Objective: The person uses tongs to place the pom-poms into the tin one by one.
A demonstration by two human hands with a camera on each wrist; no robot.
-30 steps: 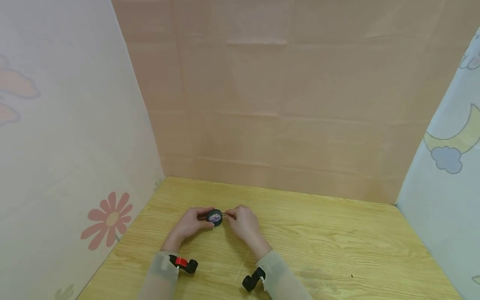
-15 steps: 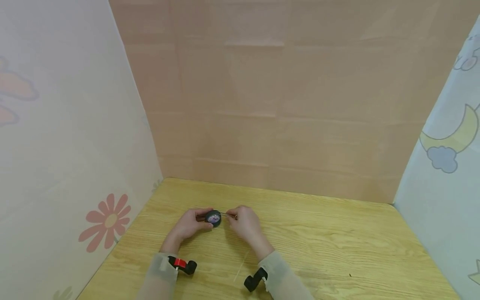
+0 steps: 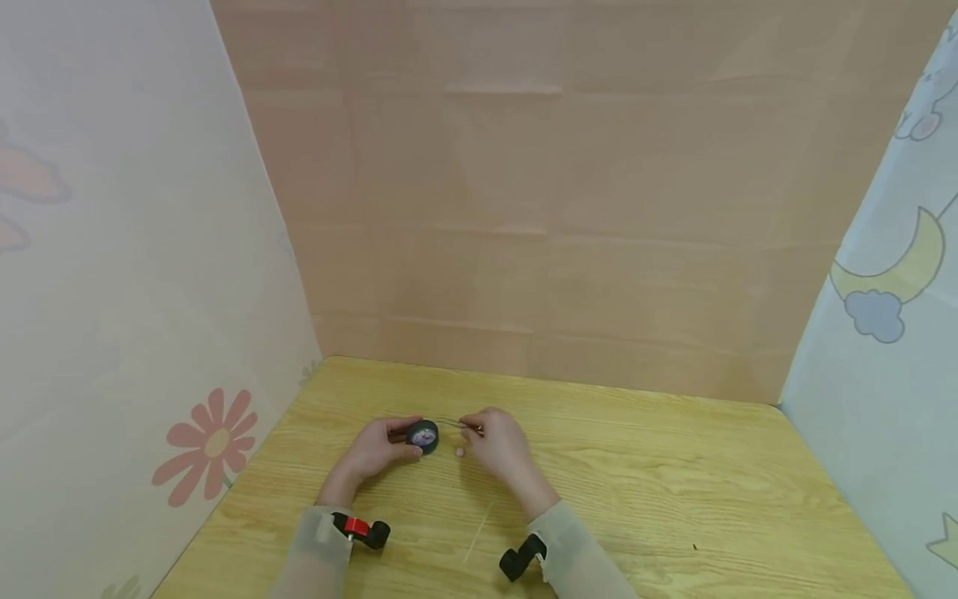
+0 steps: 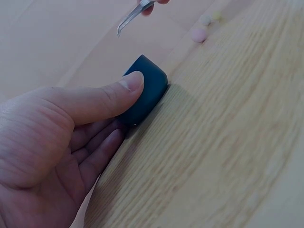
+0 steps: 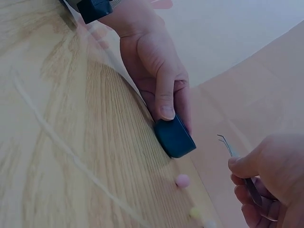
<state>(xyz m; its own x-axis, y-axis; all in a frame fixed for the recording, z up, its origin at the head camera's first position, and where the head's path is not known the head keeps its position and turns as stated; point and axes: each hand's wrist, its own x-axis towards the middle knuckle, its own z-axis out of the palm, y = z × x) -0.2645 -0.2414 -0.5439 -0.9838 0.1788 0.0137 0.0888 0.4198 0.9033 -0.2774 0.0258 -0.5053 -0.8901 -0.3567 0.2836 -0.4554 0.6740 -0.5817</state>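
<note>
My left hand (image 3: 372, 449) grips a small dark round cup (image 3: 412, 437) on the table, thumb on its near side and fingers behind. In the head view something pale purple shows inside the cup, too small to make out. My right hand (image 3: 500, 445) pinches bent-tip metal tweezers (image 5: 232, 151) to the right of the cup. The tips of the tweezers stand slightly apart in the right wrist view, with nothing visible between them. Just below them on the table lies a pink ball (image 3: 460, 452). Beside it, a yellow ball (image 5: 195, 212) and a whitish ball (image 4: 206, 20) appear in the wrist views.
A thin pale strand (image 3: 479, 532) lies on the wooden table (image 3: 636, 499) between the forearms. One small dark speck (image 3: 694, 547) sits farther right. Patterned panels flank the table, and a brown panel (image 3: 524, 249) closes off the back.
The tweezers' tips have moved right, away from over the cup, as my right hand shifts right. The pink ball has come into view under that hand. My left hand keeps its grip.
</note>
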